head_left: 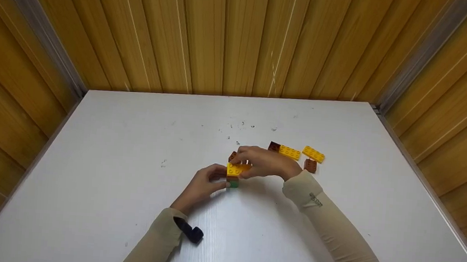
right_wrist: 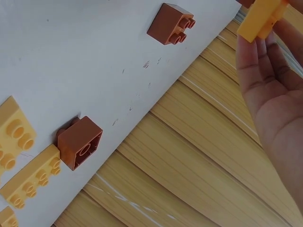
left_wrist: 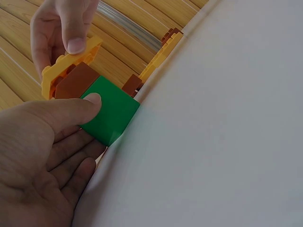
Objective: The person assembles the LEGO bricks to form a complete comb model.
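Note:
My left hand [head_left: 203,182] grips a green block [left_wrist: 116,111], its thumb across the near face and its fingers behind. On top of that block sits a brown brick [left_wrist: 81,81]. Just over the brown brick, a yellow studded plate [head_left: 234,170] is pinched by my right hand [head_left: 267,163]. In the left wrist view the plate looks tilted, and brown studs show in a gap beneath it. From the right wrist view, the right hand's fingers [right_wrist: 248,59] are seen along the plate's edge. A loose brown brick [right_wrist: 170,24] lies on the table close behind the stack.
To the right on the white table [head_left: 112,159] lie a dark brown brick [head_left: 274,146], a yellow plate [head_left: 289,152] against it, another yellow plate [head_left: 314,154] and a reddish-brown brick [head_left: 310,166]. Wood-patterned panels [head_left: 239,41] stand along the table's far side and flanks.

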Available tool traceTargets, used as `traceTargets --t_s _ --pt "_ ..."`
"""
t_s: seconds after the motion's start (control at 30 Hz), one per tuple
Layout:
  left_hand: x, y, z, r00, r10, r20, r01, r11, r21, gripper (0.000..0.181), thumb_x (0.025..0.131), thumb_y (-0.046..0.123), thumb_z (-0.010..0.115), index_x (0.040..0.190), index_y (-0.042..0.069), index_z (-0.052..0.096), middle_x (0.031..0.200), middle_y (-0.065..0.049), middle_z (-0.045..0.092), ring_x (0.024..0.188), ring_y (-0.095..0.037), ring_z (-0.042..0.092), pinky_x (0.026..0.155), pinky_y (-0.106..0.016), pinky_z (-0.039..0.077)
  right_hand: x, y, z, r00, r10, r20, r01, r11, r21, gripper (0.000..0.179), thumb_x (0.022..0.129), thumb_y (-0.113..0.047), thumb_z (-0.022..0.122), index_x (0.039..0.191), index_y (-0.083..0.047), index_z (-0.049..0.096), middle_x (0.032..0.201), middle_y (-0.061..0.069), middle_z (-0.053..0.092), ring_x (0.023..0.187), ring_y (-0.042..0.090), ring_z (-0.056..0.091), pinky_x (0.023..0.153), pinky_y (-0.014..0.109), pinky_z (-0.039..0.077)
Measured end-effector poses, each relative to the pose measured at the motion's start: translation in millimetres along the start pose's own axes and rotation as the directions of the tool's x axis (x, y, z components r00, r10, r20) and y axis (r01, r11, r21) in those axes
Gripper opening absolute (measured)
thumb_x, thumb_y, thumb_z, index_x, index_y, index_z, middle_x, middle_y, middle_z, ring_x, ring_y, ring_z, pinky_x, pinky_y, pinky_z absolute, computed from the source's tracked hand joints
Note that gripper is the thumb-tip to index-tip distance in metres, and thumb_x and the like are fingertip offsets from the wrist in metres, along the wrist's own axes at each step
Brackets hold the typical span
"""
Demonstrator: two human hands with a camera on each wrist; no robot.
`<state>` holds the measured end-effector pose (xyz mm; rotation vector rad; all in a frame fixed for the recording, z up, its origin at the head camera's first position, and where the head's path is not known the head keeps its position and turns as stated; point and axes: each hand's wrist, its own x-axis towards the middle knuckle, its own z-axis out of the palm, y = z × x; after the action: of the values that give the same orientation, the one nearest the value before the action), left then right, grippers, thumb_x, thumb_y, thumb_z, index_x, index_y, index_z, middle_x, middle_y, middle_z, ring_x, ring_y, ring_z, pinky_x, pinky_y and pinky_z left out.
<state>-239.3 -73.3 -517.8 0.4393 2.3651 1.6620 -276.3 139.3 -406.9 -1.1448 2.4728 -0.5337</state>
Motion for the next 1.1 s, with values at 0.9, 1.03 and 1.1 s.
traceTargets --t_s 0.9,1.03,1.1 --pt "-1.8 1.4 0.1 1.0 -0.002 -0.001 0.002 1.0 -0.012 0.037 0.086 0.019 0.072 0.121 0.016 0.06 0.122 -0.003 0.065 0.116 -0.02 0.06 0.105 -0.04 0.045 4.1 -0.5 5.3 0.998 0.053 -0.014 -0.054 0.998 -0.021 0.037 0.084 -0.019 0.074 0.12 -0.013 0.066 0.107 0.001 0.058 0.096 0.014 0.053 0.09 0.028 0.05" --pt "-1.5 1.7 0.6 1.0 -0.002 0.0 0.002 1.0 -0.009 0.037 0.086 0.019 0.072 0.121 0.015 0.06 0.122 -0.003 0.065 0.116 -0.02 0.06 0.105 -0.039 0.045 4.2 -1.5 5.2 0.999 0.048 -0.013 -0.048 0.998 -0.035 0.037 0.084 -0.018 0.074 0.12 -0.012 0.066 0.106 0.002 0.058 0.095 0.014 0.053 0.088 0.028 0.05" --pt "-1.0 1.2 0.9 1.0 -0.004 0.001 0.004 1.0 -0.007 0.037 0.086 0.019 0.072 0.121 0.015 0.06 0.123 -0.003 0.065 0.116 -0.02 0.06 0.105 -0.039 0.045 4.2 -2.2 5.1 0.999 0.047 -0.012 -0.047 0.998 -0.042 0.037 0.084 -0.017 0.074 0.12 -0.011 0.067 0.107 0.002 0.059 0.095 0.015 0.053 0.088 0.029 0.05"
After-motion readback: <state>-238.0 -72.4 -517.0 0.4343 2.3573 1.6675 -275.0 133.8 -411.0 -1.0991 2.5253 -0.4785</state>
